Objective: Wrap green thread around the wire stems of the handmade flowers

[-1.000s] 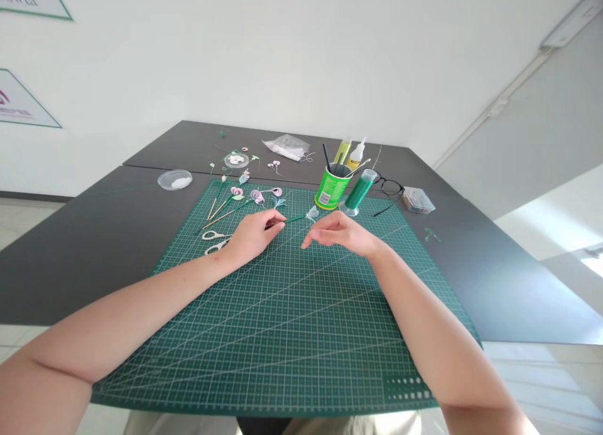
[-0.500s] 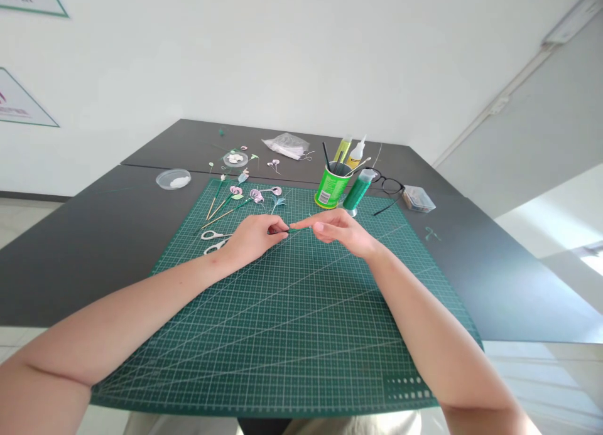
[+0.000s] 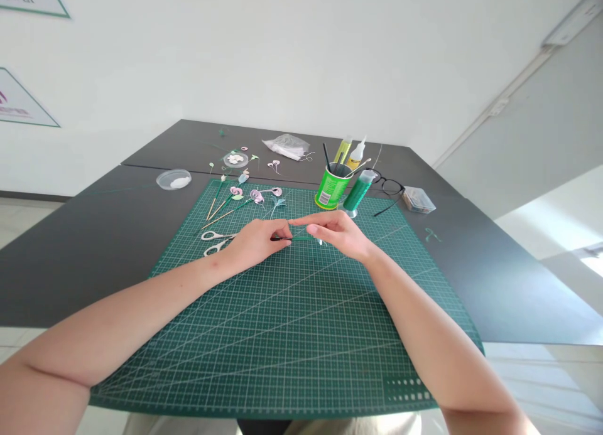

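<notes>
Left hand (image 3: pixel 257 243) low over the cutting mat (image 3: pixel 292 334), grip pinched together on one end of a thin green stem (image 3: pixel 298 238). Right hand (image 3: pixel 336 231) on the other end, forefinger stretched along it toward the left, remaining fingers curled, grip closed round the stem. Stem level, just above the mat, spanning the gap between both hands. White-handled scissors (image 3: pixel 214 240) just beside the left hand. Green cup (image 3: pixel 332 187) and green bottle (image 3: pixel 358 190) near, beyond the right hand. Paper flowers (image 3: pixel 245 196) farther back on the bench (image 3: pixel 94 234).
</notes>
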`<state>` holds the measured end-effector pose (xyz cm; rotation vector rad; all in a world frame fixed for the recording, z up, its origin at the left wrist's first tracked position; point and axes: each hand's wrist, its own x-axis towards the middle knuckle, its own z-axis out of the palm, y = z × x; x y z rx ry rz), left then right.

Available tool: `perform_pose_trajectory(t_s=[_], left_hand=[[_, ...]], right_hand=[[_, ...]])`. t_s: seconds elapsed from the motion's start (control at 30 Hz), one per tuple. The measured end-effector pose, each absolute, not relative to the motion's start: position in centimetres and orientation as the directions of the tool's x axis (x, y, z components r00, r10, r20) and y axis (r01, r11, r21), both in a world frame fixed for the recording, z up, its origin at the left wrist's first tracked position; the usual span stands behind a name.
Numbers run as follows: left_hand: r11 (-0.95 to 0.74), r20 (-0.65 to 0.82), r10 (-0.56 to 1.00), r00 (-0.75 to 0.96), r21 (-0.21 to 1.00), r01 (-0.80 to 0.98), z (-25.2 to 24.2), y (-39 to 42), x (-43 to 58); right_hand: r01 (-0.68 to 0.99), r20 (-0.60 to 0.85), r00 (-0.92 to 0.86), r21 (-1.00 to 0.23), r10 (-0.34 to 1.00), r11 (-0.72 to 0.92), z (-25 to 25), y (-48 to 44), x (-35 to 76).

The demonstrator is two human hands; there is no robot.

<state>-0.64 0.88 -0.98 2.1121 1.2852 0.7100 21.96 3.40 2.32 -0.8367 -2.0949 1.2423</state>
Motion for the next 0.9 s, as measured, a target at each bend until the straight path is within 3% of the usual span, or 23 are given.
perform_pose_trajectory(t_s=[0.23,0.47,0.9], left_hand=[[-0.402,0.136,0.897,0.421,0.647,0.648,-0.8,0.7,-0.4],[-0.461,0.169,0.864,0.473,0.642,0.612,-0.5,0.6,-0.4],[-0.505,0.25,0.853,0.458,0.615,0.606,-0.2,0.3,-0.2]], right_hand=[[0.338,0.222,-0.559,-0.819,0.799,0.464,2.0,3.4,22.3],[0.306,0.268,-0.58,-0.804,0.769,0.511,1.8,3.8,22.2],[0.367,0.105,-0.487,-0.876,0.867,0.312,0.8,5.4,22.5]])
